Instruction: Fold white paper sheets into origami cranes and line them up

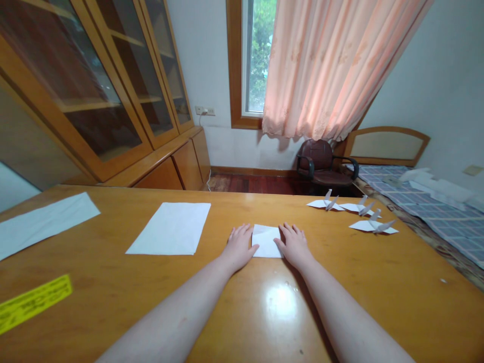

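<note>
A small folded square of white paper (266, 243) lies flat on the wooden table (234, 312) in front of me. My left hand (239, 247) rests palm down at its left edge, fingers stretched forward, with the thumb touching the paper. On the opposite side my right hand (295, 244) lies flat in the same way, its thumb over the paper's right edge. A diagonal fold line runs across the upper part of the square. Neither hand grips anything.
Several white sheets (170, 228) lie left of my hands. Farther left are a long white paper strip (49, 222) and a yellow label (36, 302). Folded paper cranes (374, 224) stand at the back right. Beyond the table are an office chair (321, 161) and a bed (416, 196).
</note>
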Motion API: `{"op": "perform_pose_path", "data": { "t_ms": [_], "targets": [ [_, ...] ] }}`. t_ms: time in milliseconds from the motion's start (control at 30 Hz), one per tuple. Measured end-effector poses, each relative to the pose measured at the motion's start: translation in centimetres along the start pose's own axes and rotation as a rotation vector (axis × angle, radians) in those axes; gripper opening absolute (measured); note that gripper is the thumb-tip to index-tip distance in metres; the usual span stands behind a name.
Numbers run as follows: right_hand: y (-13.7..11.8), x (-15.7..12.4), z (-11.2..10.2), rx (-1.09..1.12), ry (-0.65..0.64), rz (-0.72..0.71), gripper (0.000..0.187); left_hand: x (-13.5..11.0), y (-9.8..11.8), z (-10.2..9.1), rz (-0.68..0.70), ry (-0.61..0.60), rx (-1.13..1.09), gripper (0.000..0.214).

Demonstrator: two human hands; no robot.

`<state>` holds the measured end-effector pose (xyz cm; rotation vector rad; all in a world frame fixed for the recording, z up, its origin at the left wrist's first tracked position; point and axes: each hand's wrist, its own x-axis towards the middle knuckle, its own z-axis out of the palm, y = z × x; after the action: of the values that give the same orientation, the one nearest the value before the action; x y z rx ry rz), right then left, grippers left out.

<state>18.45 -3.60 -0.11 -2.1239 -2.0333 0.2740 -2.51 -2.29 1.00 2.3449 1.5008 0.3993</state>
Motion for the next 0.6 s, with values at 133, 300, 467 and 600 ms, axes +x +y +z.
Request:
{"op": "perform_pose_path", "data": {
  "t_ms": [133,300,467,600],
  "targets": [
    [0.1,0.0,-0.1,-0.001,-0.014,0.004,0.057,-0.3,0.5,-0.6,0.152,-0.06,-0.125,0.027],
    [0.1,0.1,-0.1,0.006,-0.019,0.006,0.057,-0.5,0.9,-1.1,0.27,-0.142,-0.192,0.037],
    [0.2,0.2,0.0,0.031,-0.009,0.013,0.056,-0.4,0.4,-0.5,0.265,-0.069,-0.225,0.021],
    [0.4,0.3,0.1,0.072,0.023,0.016,0.053,0.0,0.1,-0.1,0.19,0.035,-0.277,0.009]
  ]
}}
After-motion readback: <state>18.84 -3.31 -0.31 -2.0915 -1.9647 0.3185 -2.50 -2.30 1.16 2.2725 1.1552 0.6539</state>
